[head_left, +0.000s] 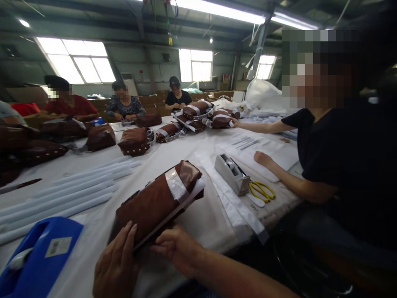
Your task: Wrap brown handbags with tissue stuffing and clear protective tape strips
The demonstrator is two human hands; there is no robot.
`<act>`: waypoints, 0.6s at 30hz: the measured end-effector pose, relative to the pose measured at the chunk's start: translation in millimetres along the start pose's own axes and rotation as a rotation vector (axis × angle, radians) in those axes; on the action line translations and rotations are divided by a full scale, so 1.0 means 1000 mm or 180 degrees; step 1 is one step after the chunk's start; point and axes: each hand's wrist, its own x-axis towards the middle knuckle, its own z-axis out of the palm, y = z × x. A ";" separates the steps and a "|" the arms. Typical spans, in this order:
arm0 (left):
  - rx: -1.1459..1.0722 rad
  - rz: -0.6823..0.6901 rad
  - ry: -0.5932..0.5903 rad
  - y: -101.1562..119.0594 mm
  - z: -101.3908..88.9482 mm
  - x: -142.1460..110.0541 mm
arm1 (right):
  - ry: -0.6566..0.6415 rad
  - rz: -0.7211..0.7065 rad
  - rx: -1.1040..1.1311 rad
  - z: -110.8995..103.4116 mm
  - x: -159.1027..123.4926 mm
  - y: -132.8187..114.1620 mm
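Observation:
A brown leather bag [145, 205] lies slantwise on the white-covered table in front of me. A white band [176, 184] wraps its far end, and a white strip runs along its lower right side. My left hand [119, 258] rests on the bag's near end, fingers stretched out along it, the thumb out of sight. Close against the near right side of the bag is my right hand [181, 250], its fingers curled in a pinch. Whatever the fingertips hold there is hidden in the bag's shadow.
A blue tape dispenser [40, 256] stands at the near left, beside long white rolls [83, 186]. To the right are a grey tape dispenser [232, 174] and yellow-handled scissors [262, 191]. A co-worker's arm [260, 125] reaches toward piled brown bags [197, 108]; others sit across the table.

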 end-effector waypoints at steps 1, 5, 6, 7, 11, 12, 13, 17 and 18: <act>-0.0040 -0.0008 0.0023 -0.003 0.000 0.006 | -0.0107 0.0037 -0.0180 -0.005 -0.001 -0.004; -0.0166 -0.0155 0.0162 -0.008 0.002 0.020 | -0.0100 -0.0798 -0.2567 -0.055 -0.020 -0.038; -0.0175 -0.0210 0.0197 -0.008 0.003 0.019 | 0.0160 -0.1428 -0.3481 -0.074 -0.028 -0.051; -0.0190 -0.0253 0.0205 -0.008 0.004 0.018 | 0.0549 -0.2037 -0.4281 -0.095 -0.036 -0.065; -0.0269 -0.0389 0.0167 -0.007 0.007 0.013 | 0.1843 -0.2668 -0.6264 -0.177 -0.066 -0.110; -0.0278 -0.0422 0.0153 -0.007 0.008 0.013 | 0.2088 -0.2586 -0.6565 -0.194 -0.070 -0.115; -0.0280 -0.0454 0.0152 -0.007 0.008 0.013 | 0.2275 -0.2471 -0.6806 -0.208 -0.072 -0.117; -0.0317 -0.0501 0.0202 -0.005 0.009 0.015 | 0.2522 -0.2149 -0.7266 -0.237 -0.073 -0.111; -0.0340 -0.0501 0.0212 -0.005 0.009 0.015 | 0.2523 -0.2145 -0.7278 -0.238 -0.072 -0.110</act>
